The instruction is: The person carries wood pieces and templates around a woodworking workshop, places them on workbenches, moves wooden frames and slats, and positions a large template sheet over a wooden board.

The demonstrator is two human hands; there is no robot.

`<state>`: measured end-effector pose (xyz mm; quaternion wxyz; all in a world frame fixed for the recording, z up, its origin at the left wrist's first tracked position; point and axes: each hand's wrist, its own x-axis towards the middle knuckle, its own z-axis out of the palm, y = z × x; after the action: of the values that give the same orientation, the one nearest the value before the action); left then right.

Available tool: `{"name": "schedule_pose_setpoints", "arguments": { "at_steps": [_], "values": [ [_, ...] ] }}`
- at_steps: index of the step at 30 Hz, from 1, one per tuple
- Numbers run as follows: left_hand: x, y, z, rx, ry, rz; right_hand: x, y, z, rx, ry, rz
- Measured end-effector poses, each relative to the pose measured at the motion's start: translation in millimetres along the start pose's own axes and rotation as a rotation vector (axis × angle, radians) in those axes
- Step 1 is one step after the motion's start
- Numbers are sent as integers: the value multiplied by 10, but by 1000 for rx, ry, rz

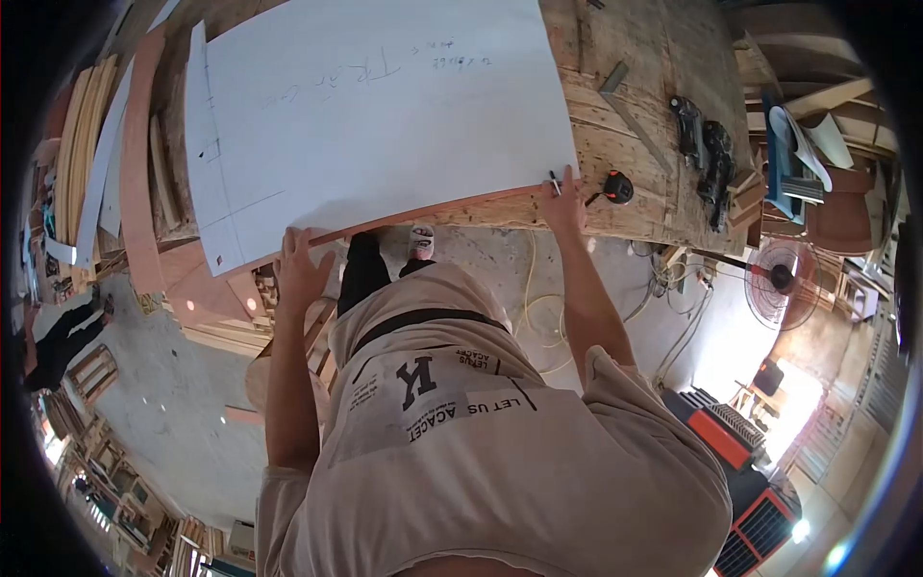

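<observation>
A large white sheet (385, 115) with pencil lines and handwriting lies on the wooden workbench (615, 144), over a reddish-brown board edge (433, 204). At the sheet's near left edge, my left hand (303, 269) rests with fingertips on the border and thumb spread away. My right hand (562, 204) is at the near right corner, its fingers closed round a dark pen (554, 181) that points up over the sheet. Just right of that hand sits a black and orange tape measure (617, 188).
A metal square (635, 115) and black power tools (711, 154) lie on the bench's right part. Wood strips (87, 144) are stacked at left. A fan (782, 279) stands at right. Another person's dark-clad legs (62, 341) show at far left. Hoses cross the floor.
</observation>
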<state>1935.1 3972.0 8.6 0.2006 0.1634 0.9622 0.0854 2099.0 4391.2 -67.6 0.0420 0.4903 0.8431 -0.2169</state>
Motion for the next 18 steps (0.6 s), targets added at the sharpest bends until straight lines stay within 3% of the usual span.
{"name": "schedule_pose_setpoints", "arguments": {
  "at_steps": [1, 3, 4, 5, 6, 7, 10, 12, 16, 18],
  "values": [
    [20, -64, 44, -21, 17, 76, -56, 14, 85, -13, 56, 14],
    [-27, -245, 168, -48, 46, 136, 201, 867, 825, -174, 268, -356],
    [-69, -243, 223, -56, 60, 120, -301, 22, -74, 125, -60, -53],
    [-120, -99, 164, -29, 62, 93, 98, 823, 563, 58, 180, -320],
    [-34, 228, 208, -32, 41, 129, -39, 963, 206, 148, 287, -308],
    [-115, 307, 140, -46, 29, 73, -125, 801, 24, 189, 138, -229],
    [-206, 322, 100, -81, 30, 2, -175, 739, -16, 303, 147, -261],
    [-228, 394, 155, -100, 43, -14, -175, 676, -217, 220, 0, -50],
    [-242, 431, 272, -123, 51, 1, -170, 749, -229, 225, 58, -82],
    [-258, 395, 312, -120, 52, -4, -244, 656, -302, 234, 15, 4]
  ]
}}
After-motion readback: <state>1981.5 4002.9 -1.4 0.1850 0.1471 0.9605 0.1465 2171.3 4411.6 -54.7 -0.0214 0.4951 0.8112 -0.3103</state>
